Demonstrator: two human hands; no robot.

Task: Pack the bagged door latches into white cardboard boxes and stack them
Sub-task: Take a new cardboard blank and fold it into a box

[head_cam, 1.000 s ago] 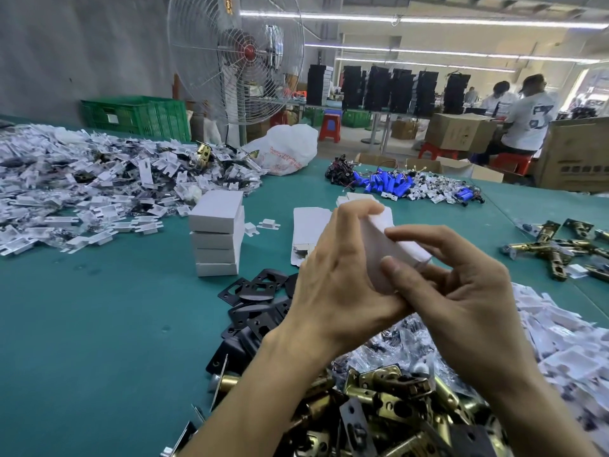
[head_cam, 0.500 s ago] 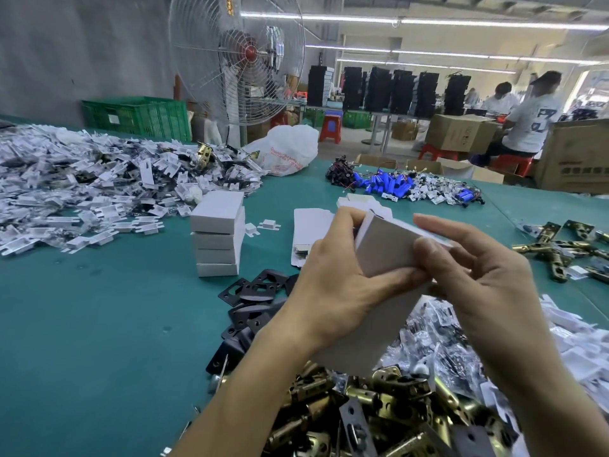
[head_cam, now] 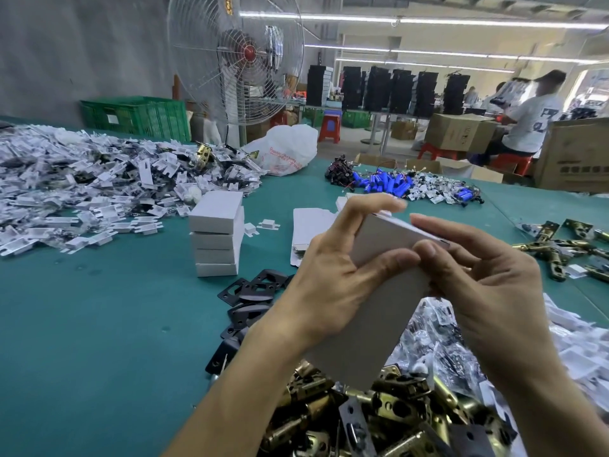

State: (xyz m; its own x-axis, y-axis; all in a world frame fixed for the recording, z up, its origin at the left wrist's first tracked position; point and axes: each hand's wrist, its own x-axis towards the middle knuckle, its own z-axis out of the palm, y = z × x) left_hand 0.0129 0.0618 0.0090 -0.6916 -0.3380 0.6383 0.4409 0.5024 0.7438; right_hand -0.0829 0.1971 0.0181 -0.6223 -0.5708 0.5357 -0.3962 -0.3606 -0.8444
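Both my hands hold one white cardboard box (head_cam: 372, 321) upright and tilted above the table. My left hand (head_cam: 339, 275) grips its left side, thumb pressed across the front. My right hand (head_cam: 474, 285) pinches its top end near the flap. Whether anything is inside the box is hidden. A stack of several closed white boxes (head_cam: 217, 234) stands on the green table to the left. Flat unfolded box blanks (head_cam: 309, 225) lie behind my left hand. Bagged latches (head_cam: 438, 344) pile up under my right hand, with bare brass latches (head_cam: 379, 417) at the near edge.
Black strike plates (head_cam: 250, 291) lie beside my left wrist. A big heap of white card inserts (head_cam: 99, 183) covers the left of the table (head_cam: 99, 324). Blue batteries (head_cam: 389, 184) and more brass latches (head_cam: 560, 249) lie right. A fan (head_cam: 235, 57) and a seated person (head_cam: 530, 120) are behind.
The flat white blank between my hands has been opened into a box shape and now hangs longer below my hands. My hands have shifted slightly apart along it.
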